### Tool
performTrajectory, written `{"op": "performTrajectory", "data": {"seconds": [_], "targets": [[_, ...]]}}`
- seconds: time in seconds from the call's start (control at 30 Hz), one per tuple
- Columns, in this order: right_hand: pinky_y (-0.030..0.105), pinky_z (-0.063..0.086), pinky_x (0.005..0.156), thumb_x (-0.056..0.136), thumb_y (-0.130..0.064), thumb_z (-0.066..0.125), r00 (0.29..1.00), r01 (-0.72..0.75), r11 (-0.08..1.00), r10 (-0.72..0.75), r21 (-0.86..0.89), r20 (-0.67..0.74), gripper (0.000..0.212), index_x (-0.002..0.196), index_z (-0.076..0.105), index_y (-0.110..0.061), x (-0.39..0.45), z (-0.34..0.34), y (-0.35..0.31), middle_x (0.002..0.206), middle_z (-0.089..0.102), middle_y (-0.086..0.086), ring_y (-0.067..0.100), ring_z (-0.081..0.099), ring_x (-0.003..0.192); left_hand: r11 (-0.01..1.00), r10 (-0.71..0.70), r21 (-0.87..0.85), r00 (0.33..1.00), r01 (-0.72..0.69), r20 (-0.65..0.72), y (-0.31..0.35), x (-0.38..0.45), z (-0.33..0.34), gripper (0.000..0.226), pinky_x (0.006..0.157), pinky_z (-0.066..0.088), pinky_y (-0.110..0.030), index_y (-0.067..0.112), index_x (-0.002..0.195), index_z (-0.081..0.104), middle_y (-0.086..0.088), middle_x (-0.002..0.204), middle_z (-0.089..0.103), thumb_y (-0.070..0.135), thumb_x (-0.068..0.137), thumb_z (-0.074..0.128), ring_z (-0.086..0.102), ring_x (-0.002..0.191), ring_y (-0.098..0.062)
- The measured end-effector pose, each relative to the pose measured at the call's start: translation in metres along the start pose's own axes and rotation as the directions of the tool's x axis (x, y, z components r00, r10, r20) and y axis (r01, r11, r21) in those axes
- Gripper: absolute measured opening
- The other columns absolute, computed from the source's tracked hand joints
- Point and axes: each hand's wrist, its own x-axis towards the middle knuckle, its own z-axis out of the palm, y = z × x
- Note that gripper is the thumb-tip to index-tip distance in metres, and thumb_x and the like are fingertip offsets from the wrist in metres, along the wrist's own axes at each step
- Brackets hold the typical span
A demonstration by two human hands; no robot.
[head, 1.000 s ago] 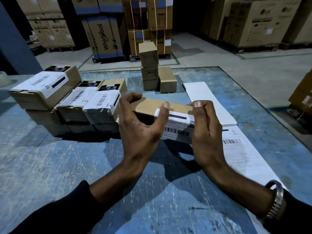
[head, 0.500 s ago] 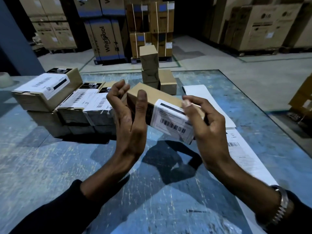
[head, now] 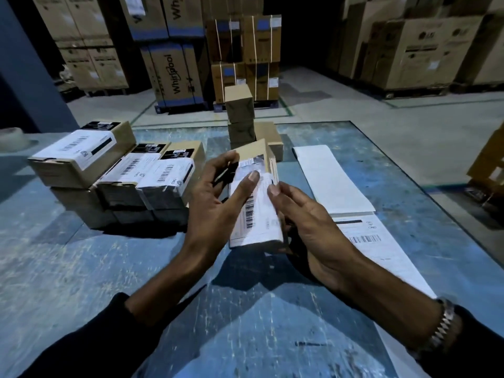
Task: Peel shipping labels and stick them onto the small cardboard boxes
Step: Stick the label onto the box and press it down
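I hold a small cardboard box (head: 259,156) above the table's middle, turned lengthwise away from me. A white shipping label (head: 259,214) with a barcode covers its upper face. My left hand (head: 215,205) grips the box from the left, its thumb pressing on the label. My right hand (head: 308,222) holds the box from the right and underneath, a fingertip at the label's edge. A long strip of labels (head: 362,238) lies on the table to the right, its far part blank backing paper.
Labelled boxes (head: 114,170) are stacked in two layers at the left of the scratched blue table (head: 81,268). Three plain small boxes (head: 240,113) stand at the far middle. A tape roll (head: 11,137) sits far left. Large cartons fill the warehouse floor behind.
The box has been turned from lying crosswise to pointing away from me, its labelled face now up. Both hands shifted their hold around it, the left thumb now on the label.
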Motion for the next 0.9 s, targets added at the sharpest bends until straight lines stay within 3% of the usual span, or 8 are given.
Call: {"op": "performTrajectory", "data": {"seconds": [0.1,0.17,0.27,0.47,0.57,0.7,0.83,0.9], "targets": [[0.047,0.065,0.084,0.097,-0.033,0.075,0.996,0.075,0.995,-0.072,0.068,-0.045,0.048,0.143,0.062,-0.031,0.003,0.0,0.001,0.12,0.079,0.013,0.031,0.077,0.111,0.999,-0.038,0.016,0.991,0.037,0.129,0.001,-0.002,0.002,0.062,0.108,0.056,-0.049,0.034,0.154,0.053,0.013,0.149,0.062,0.053,0.098,0.07,0.062,0.134,-0.008],[0.039,0.066,0.073,0.099,-0.029,0.073,0.992,0.109,0.987,-0.099,0.117,-0.084,0.045,0.143,0.063,-0.029,0.004,-0.002,-0.001,0.118,0.08,0.011,0.028,0.079,0.106,0.996,-0.075,0.056,0.97,0.064,0.231,-0.001,-0.006,0.006,0.073,0.108,0.056,-0.043,0.04,0.159,0.045,0.014,0.151,0.061,0.066,0.094,0.064,0.062,0.132,-0.005],[0.043,0.067,0.081,0.099,-0.027,0.072,0.99,0.085,0.983,-0.065,0.166,-0.125,0.04,0.138,0.069,-0.023,0.006,-0.007,-0.001,0.119,0.08,0.011,0.029,0.078,0.109,0.972,-0.095,0.232,0.942,0.019,0.321,-0.007,-0.017,0.013,0.096,0.106,0.051,-0.028,0.044,0.165,0.03,0.012,0.152,0.051,0.08,0.082,0.063,0.054,0.132,0.002],[0.046,0.067,0.085,0.099,-0.03,0.073,0.986,0.064,0.996,-0.054,0.058,-0.16,0.029,0.124,0.077,-0.016,0.008,-0.011,0.0,0.112,0.081,0.012,0.028,0.079,0.102,0.971,-0.107,0.233,0.969,0.053,0.225,-0.016,-0.015,0.009,0.078,0.102,0.057,-0.036,0.048,0.16,0.04,0.01,0.142,0.054,0.055,0.087,0.068,0.057,0.126,-0.003],[0.044,0.066,0.082,0.096,-0.035,0.076,0.987,0.066,0.997,-0.059,0.042,-0.147,0.037,0.124,0.075,-0.011,0.006,-0.011,-0.003,0.111,0.081,0.015,0.029,0.08,0.096,0.97,-0.066,0.243,0.971,0.009,0.231,-0.015,-0.015,0.008,0.082,0.096,0.058,-0.029,0.046,0.157,0.046,0.009,0.137,0.057,0.057,0.08,0.07,0.058,0.123,-0.001],[0.049,0.065,0.087,0.099,-0.037,0.073,0.981,0.059,0.997,-0.049,0.045,-0.187,0.036,0.123,0.075,-0.011,0.008,-0.013,-0.003,0.111,0.081,0.015,0.034,0.08,0.101,0.977,-0.067,0.21,0.968,0.015,0.243,-0.017,-0.013,0.005,0.077,0.099,0.06,-0.035,0.048,0.152,0.053,0.008,0.132,0.06,0.05,0.079,0.079,0.062,0.121,-0.005],[0.05,0.064,0.091,0.102,-0.041,0.068,0.987,0.05,0.997,-0.042,0.051,-0.156,0.034,0.124,0.077,-0.017,0.008,-0.013,-0.003,0.112,0.08,0.015,0.032,0.079,0.103,0.952,-0.008,0.3,0.979,-0.054,0.203,-0.01,-0.011,-0.003,0.073,0.086,0.049,-0.007,0.051,0.147,0.056,0.003,0.124,0.059,0.046,0.082,0.089,0.057,0.113,0.007],[0.051,0.063,0.093,0.104,-0.04,0.065,0.994,0.067,0.996,-0.061,0.063,-0.09,0.033,0.128,0.074,-0.019,0.007,-0.013,-0.007,0.117,0.08,0.013,0.03,0.077,0.11,0.911,0.077,0.386,0.98,-0.144,0.184,-0.004,-0.011,-0.008,0.078,0.084,0.045,-0.002,0.046,0.151,0.054,0.001,0.122,0.059,0.051,0.081,0.087,0.055,0.113,0.008]]}}
